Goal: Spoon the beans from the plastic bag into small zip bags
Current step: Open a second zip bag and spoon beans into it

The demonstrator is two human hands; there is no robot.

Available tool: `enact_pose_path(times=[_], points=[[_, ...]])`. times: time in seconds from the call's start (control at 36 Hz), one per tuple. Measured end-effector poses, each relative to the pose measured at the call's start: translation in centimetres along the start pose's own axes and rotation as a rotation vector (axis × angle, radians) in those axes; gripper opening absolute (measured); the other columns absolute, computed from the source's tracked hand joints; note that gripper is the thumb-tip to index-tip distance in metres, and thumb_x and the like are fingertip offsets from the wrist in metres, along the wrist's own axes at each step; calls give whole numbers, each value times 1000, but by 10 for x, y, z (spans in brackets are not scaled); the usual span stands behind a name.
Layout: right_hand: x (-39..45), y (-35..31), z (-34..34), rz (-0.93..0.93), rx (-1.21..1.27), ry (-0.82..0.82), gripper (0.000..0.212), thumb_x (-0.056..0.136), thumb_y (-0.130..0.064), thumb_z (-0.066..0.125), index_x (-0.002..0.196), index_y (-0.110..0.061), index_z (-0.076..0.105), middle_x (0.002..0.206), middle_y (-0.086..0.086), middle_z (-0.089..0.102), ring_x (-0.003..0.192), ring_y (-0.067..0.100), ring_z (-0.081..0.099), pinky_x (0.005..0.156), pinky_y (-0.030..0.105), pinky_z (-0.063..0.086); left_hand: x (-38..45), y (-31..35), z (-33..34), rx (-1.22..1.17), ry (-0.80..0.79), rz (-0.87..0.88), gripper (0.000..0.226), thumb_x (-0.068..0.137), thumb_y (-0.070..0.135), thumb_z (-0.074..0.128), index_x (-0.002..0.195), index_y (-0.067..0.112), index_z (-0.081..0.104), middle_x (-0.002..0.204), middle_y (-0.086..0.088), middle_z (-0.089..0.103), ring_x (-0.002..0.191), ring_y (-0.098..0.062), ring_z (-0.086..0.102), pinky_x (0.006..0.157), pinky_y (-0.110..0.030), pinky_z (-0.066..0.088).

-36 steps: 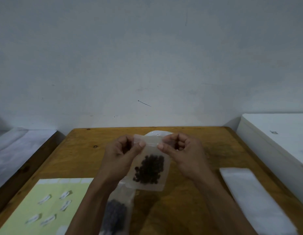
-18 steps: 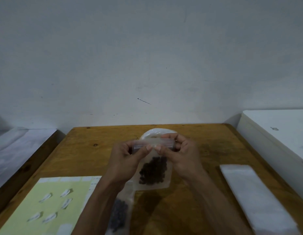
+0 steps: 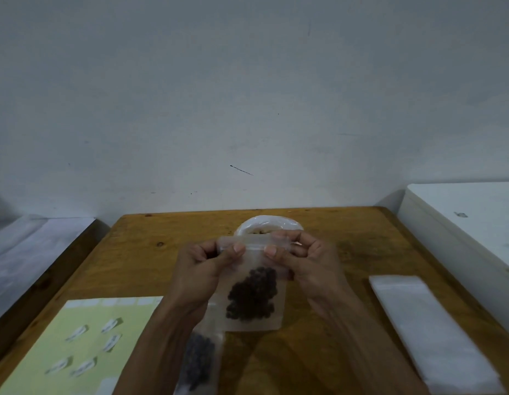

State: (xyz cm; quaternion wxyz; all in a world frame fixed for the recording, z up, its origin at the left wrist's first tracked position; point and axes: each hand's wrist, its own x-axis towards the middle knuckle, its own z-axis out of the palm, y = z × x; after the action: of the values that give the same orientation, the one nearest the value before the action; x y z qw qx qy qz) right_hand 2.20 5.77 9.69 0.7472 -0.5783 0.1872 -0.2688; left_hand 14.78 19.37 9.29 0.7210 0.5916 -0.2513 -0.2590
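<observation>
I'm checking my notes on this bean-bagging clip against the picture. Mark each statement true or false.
1. Both hands pinch the top strip of the small zip bag. True: left hand, right hand.
2. The held bag is empty. False: dark beans sit in it.
3. A second bag with beans lies on the table under the left forearm. True.
4. The stack of white bags lies on the left. False: it lies on the right.
5. The yellow sheet carries no labels. False: several white labels remain.
</observation>
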Motion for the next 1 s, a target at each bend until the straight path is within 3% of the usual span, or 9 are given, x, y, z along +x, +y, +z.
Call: enact_pose_path(times=[0.11,0.25,0.42,0.5,0.64,0.72,0.83,1.0], points=[[1,0,-2,39,13,-23,38,69,-12,79,106,-9,70,100,8,77,94,23,74,69,38,61,1,1,-7,38,12,-5,45,65,29,76,87,-10,70,83,-17,73,75,-24,71,61,-34,57],[1,0,4,22,45,23,35,71,-5,78,105,-7,70,95,11,77,83,21,75,56,28,57,-2,1,-8,1,42,-34,25,70,25,73,74,0,71,70,-9,69,62,-15,66,53,-26,54],[-1,3,7,79,52,1,31,77,-9,76,107,-6,69,98,11,77,87,23,74,57,30,58,-2,1,-13,1,71,-63,21,69,25,74,69,4,74,72,-12,70,63,-17,67,55,-30,56],[-3,2,7,82,36,-9,24,83,-5,72,107,-6,70,97,11,77,86,24,74,56,30,59,-3,1,-16,29,62,-92,29,72,26,74,81,-1,74,79,-14,73,68,-21,69,60,-35,58],[-7,8,6,69,-23,69,28,83,1,72,108,-12,71,92,9,78,82,24,75,59,35,61,-10,-3,-12,-7,37,-185,23,78,19,72,87,-2,73,74,-14,72,59,-20,68,49,-28,54],[-11,20,0,104,-134,130,27,83,2,72,104,-15,69,90,3,78,81,19,75,62,32,60,-11,-14,-13,211,33,-168,10,85,14,73,83,5,74,74,-11,74,61,-20,69,50,-30,54],[-14,45,-7,117,-613,171,23,86,-8,73,101,-24,68,92,-7,71,82,8,70,66,21,58,-4,-39,-19,798,78,-59,13,80,30,81,78,21,72,73,3,73,71,-12,70,65,-35,60],[-20,65,-6,86,-929,152,35,88,-13,70,121,-23,64,103,-11,67,88,-1,63,77,18,55,-11,-54,-14,1115,53,-11,15,78,35,79,85,29,68,81,11,69,79,-3,63,77,-34,57]])
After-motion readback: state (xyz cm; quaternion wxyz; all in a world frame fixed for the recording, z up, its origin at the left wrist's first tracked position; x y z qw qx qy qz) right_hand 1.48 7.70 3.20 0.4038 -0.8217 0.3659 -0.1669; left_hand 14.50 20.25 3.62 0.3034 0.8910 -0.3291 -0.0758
